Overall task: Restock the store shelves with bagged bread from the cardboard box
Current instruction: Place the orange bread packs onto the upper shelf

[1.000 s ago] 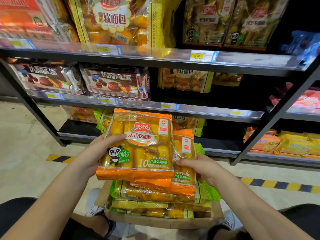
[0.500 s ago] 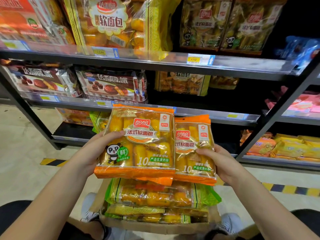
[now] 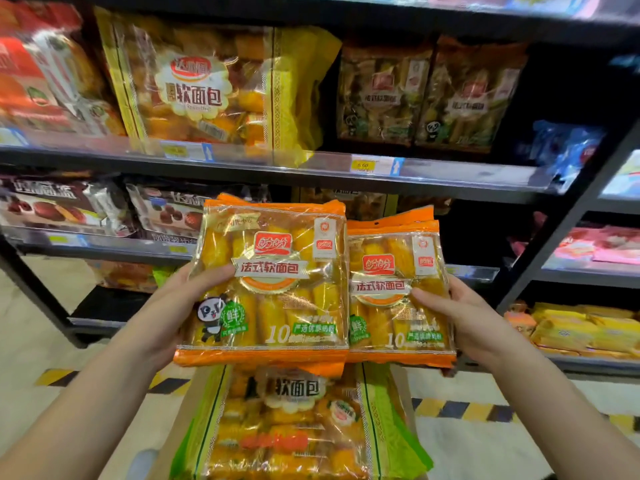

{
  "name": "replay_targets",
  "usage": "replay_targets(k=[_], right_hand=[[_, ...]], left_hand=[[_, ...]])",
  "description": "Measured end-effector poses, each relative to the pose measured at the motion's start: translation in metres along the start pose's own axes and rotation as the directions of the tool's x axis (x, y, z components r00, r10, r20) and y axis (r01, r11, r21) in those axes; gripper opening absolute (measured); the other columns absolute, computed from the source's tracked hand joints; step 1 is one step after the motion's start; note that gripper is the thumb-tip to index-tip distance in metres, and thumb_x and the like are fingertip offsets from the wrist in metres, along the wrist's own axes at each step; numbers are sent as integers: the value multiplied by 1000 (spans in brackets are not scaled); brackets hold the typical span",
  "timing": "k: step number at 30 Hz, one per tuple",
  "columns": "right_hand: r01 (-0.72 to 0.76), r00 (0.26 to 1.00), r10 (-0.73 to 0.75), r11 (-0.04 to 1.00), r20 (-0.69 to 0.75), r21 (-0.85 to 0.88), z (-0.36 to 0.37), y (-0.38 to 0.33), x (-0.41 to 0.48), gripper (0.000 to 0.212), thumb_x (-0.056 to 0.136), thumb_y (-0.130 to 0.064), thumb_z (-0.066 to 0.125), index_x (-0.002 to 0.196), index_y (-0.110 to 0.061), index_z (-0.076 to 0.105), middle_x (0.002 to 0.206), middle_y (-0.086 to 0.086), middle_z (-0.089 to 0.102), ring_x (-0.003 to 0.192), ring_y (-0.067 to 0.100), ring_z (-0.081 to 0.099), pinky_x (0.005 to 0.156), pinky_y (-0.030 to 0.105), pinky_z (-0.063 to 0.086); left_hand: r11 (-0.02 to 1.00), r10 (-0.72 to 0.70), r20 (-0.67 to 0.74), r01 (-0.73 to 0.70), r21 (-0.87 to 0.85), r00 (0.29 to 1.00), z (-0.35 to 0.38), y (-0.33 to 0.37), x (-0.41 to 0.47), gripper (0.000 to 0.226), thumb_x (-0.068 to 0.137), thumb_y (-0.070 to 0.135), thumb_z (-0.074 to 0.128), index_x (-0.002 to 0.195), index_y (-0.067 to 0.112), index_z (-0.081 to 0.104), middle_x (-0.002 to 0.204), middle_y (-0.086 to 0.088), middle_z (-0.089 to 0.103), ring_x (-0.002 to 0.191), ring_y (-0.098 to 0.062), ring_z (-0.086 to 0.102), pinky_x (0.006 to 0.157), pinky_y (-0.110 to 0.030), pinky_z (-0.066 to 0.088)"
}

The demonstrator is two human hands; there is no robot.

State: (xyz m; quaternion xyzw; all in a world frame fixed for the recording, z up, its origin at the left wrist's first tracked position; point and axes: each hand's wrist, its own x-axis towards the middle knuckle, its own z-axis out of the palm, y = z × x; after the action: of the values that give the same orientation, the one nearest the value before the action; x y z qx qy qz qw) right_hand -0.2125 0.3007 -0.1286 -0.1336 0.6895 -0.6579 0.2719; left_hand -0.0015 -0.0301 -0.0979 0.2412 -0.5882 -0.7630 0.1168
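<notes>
My left hand (image 3: 173, 306) grips an orange bread bag (image 3: 277, 282) by its left edge, thumb across the front. Beside it, my right hand (image 3: 460, 317) grips a second orange bread bag (image 3: 391, 296) by its right edge. Both bags are upright and raised in front of the middle shelf (image 3: 311, 174), the left bag overlapping the right one. Below them the cardboard box (image 3: 401, 386) holds green-edged bread bags (image 3: 294, 420).
The black shelving carries a big yellow bread bag (image 3: 214, 88) and two dim panda-label bags (image 3: 429, 95) on top, brown cake packs (image 3: 69, 206) below. A dark gap opens on the shelf behind the held bags. A striped floor line (image 3: 460, 410) runs under the racks.
Both hands have lifted their bags up out of the box toward the shelves. The right bag has come out from behind the left one and now stands beside it. The view tilted upward.
</notes>
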Motion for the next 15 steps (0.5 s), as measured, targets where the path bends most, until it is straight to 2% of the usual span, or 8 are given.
replay_targets(k=[3,5,7,9,15], right_hand=[[10,1000,-10,1000,7,9,-15,-10,15,57,86,-21,78,138,-23,56,126,9,72,113,34,70,102,60,50],[31,999,-31,999,9,20,-24,-11,23,58,87,-21,78,139,-24,55,129,9,70,116,36,69,103,61,48],[61,998,-61,997,4,38,-30,-12,30,57,88,-20,77,140,-25,54,132,10,69,118,37,67,105,61,47],[94,995,-92,994,-31,54,-34,-18,36,55,87,-18,75,138,-24,56,130,10,69,116,37,68,104,61,47],[198,974,-187,977,-129,81,-45,-51,42,56,79,-17,74,133,-24,60,124,9,73,110,35,71,99,60,51]], left_hand=[[999,34,30,-34,-1,999,8,6,16,65,70,38,88,129,18,68,119,-16,76,106,-39,75,97,-55,54],[999,54,35,-54,3,998,14,11,27,52,80,31,78,129,19,68,116,-15,77,103,-39,75,90,-52,59],[997,77,46,-78,4,996,21,19,38,49,81,29,72,129,20,66,113,-14,78,99,-37,77,79,-47,63],[994,105,58,-104,-19,993,28,26,49,50,80,27,75,129,21,66,113,-15,78,98,-38,77,75,-47,64],[976,213,88,-209,-53,973,46,50,73,54,72,29,85,123,26,70,115,-12,78,99,-35,77,79,-48,64]])
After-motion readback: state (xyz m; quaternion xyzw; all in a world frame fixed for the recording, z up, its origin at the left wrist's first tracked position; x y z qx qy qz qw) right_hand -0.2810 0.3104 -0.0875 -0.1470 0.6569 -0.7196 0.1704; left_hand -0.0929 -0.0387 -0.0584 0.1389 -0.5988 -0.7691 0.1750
